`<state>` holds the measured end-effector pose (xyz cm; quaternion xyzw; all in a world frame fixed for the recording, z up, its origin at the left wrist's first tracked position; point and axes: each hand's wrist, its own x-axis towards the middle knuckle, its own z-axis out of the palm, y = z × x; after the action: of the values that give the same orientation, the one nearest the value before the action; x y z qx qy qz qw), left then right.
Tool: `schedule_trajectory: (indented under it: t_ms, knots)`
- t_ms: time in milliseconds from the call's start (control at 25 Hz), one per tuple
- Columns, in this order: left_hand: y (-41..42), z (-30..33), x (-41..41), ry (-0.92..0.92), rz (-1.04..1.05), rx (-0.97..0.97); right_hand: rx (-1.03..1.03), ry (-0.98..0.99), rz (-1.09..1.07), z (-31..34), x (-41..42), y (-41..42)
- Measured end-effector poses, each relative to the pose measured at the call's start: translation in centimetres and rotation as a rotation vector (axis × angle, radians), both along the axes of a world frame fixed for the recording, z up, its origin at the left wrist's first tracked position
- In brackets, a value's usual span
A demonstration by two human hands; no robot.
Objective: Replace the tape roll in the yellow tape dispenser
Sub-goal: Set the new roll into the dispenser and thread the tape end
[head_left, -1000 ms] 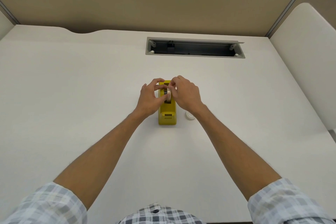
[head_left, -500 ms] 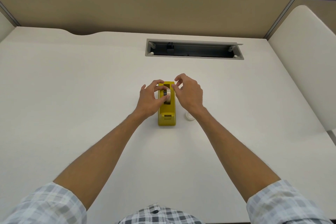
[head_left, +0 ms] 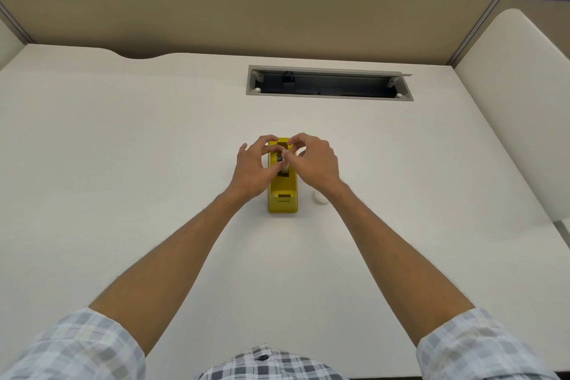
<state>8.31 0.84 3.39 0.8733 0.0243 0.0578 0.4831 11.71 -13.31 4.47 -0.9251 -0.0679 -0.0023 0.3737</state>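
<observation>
Both hands: over the yellow tape dispenser [head_left: 282, 191], working at the tape roll [head_left: 285, 163] sitting in its slot.
Change since half a sec ago: my right hand [head_left: 313, 163] closed back in; its fingers were lifted and splayed off the roll, now they're curled down onto it again. Left barely moved.
Left hand [head_left: 253, 168]: thumb and fingers curled around the roll's left side, by the dark hub, holding it from that side.
Right hand pose: thumb and forefinger pinched together right at the top edge of the roll. Looks like I've got the tape itself, but it's too small to say for sure.
Arms: both stretched straight out, forearms bare, plaid sleeves [head_left: 77, 348] pushed up near the elbows.
Dispenser: standing on the white desk [head_left: 123, 163], cutter end toward me, roll upright in the middle of it.
Beside it: a small white round thing [head_left: 320, 198] just right of the dispenser, partly tucked under my right wrist.
Further back: open cable tray [head_left: 328, 83] in the desk, then the tan partition [head_left: 246, 3].
</observation>
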Motion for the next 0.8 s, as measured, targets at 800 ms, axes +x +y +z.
schedule_trajectory:
  t_ms: [800]
  knots:
    - [0.4,-0.6,-0.5,-0.007,-0.025,-0.047,-0.147,0.061,0.255,0.7,0.0,-1.2]
